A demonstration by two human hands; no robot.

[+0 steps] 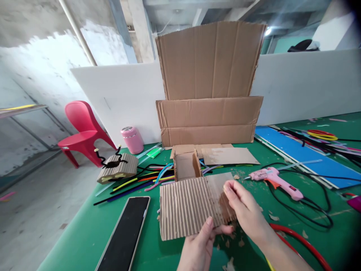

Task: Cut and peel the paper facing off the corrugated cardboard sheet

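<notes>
A piece of corrugated cardboard is held up over the green table, its ridges bare on the left and a smooth paper layer still on its right part. My left hand grips the lower edge, thumb on top and fingers beneath. With thumb and forefinger pinched at the right side, my right hand holds the paper layer near a torn brown patch. Just behind the piece stands a small open cardboard box. Torn paper scraps lie below the hands.
A pink glue gun with a black cord lies to the right. On the left are a phone, pipe cleaners, a ridged cardboard form and a pink canister. Large cardboard sheets stand behind.
</notes>
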